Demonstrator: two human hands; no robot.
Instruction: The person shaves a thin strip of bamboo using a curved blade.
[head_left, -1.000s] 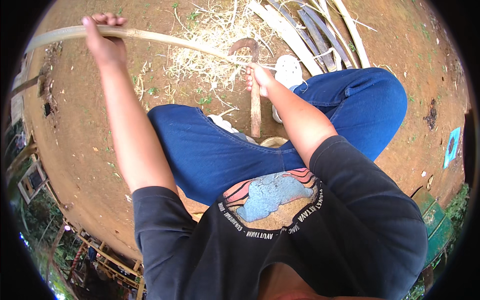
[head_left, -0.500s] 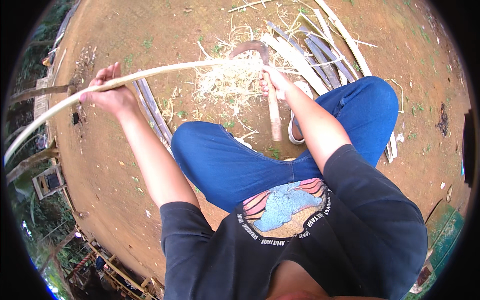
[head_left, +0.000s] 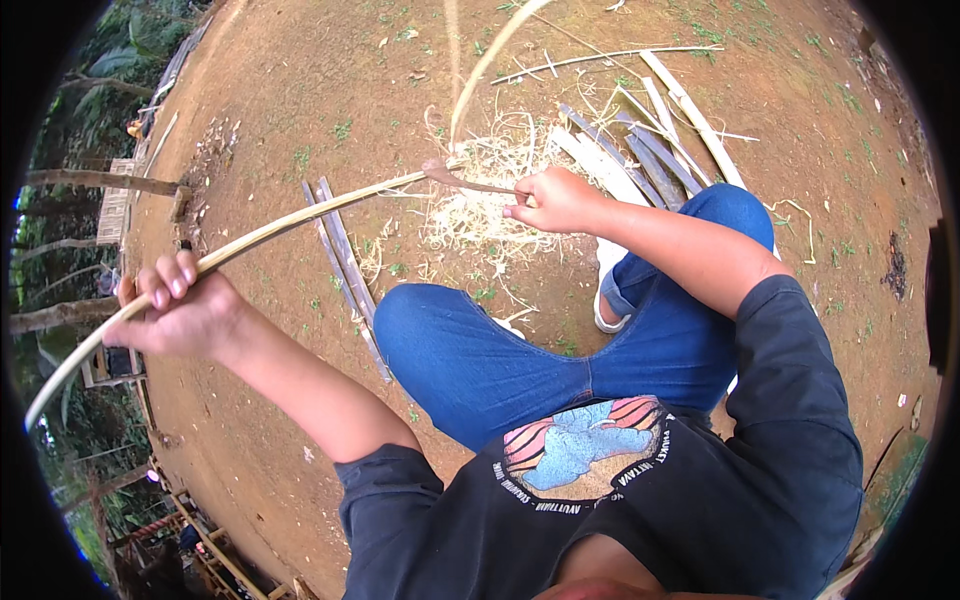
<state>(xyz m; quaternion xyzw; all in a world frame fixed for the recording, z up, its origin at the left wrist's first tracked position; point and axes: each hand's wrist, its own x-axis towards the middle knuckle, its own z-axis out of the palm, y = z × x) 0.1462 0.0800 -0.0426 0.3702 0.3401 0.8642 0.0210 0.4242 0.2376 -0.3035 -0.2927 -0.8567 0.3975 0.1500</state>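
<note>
The left hand (head_left: 185, 315) is closed around a long pale bamboo strip (head_left: 300, 215), which arcs from the near left toward the centre. The right hand (head_left: 555, 198) is clenched on the handle of a curved blade (head_left: 450, 175), whose edge meets the strip at its far end. A heap of pale shavings (head_left: 480, 205) lies on the bare dirt ground (head_left: 300, 90) directly beneath the blade, indicating considerable paring is done. Several split slats (head_left: 640, 140) lie to the far right. How much of the strip is left unpared cannot be told.
</note>
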